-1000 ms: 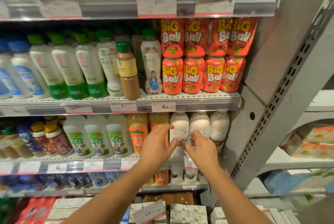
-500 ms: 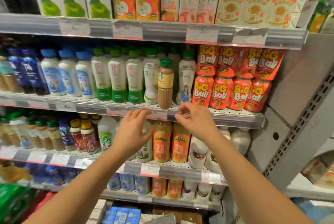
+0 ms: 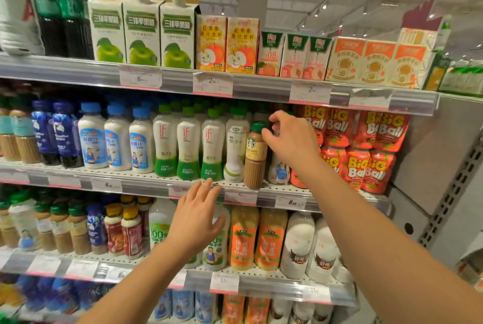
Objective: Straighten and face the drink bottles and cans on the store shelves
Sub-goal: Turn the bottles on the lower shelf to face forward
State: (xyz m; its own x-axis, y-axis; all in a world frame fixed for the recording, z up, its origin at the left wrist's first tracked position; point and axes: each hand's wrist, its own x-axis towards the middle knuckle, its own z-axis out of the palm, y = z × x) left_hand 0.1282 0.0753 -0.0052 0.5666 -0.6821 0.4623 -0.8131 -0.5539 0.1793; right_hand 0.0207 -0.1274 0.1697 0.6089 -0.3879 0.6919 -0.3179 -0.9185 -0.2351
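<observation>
Reaching right hand [image 3: 288, 138], fingers curled, beside latte bottle [image 3: 255, 156] cap; contact unclear. Hovering left hand [image 3: 196, 221], fingers spread.

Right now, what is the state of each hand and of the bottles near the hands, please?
Right hand: raised at the brown latte bottle's cap, fingers curled; grip unclear.
Left hand: open, fingers spread, holding nothing.
Latte bottle: upright, capped, label facing front, at the shelf edge.
Green-capped coconut water bottles: upright, capped, labels facing front.
Red Big Ball pouches: standing in two tiers, leaning unevenly.
</observation>
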